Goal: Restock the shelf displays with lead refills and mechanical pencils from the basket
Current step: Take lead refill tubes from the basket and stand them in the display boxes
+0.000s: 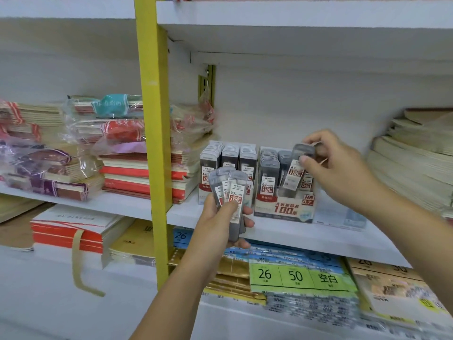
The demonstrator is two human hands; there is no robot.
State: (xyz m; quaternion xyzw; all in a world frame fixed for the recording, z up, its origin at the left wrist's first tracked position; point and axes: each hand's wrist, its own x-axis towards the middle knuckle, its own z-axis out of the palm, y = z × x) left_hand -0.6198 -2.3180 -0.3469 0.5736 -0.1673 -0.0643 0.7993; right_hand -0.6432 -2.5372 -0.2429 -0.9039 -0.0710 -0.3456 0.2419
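left hand point(220, 217) gripping few 0.7 refill packs point(231, 190) in front of shelf point(294, 238), right hand point(335, 168) pinching single pack point(294, 174), tilted, over HB 0.7 display box point(284, 208)

— What is standing there?
— A yellow upright point(153, 119) is rising between two white bays; the middle shelf board point(294, 238) is running across to the right edge.
— And behind?
— A white back panel point(318, 106) is catching soft, even light under the upper shelf point(294, 18).

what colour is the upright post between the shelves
The upright post is yellow, seen best in the head view.
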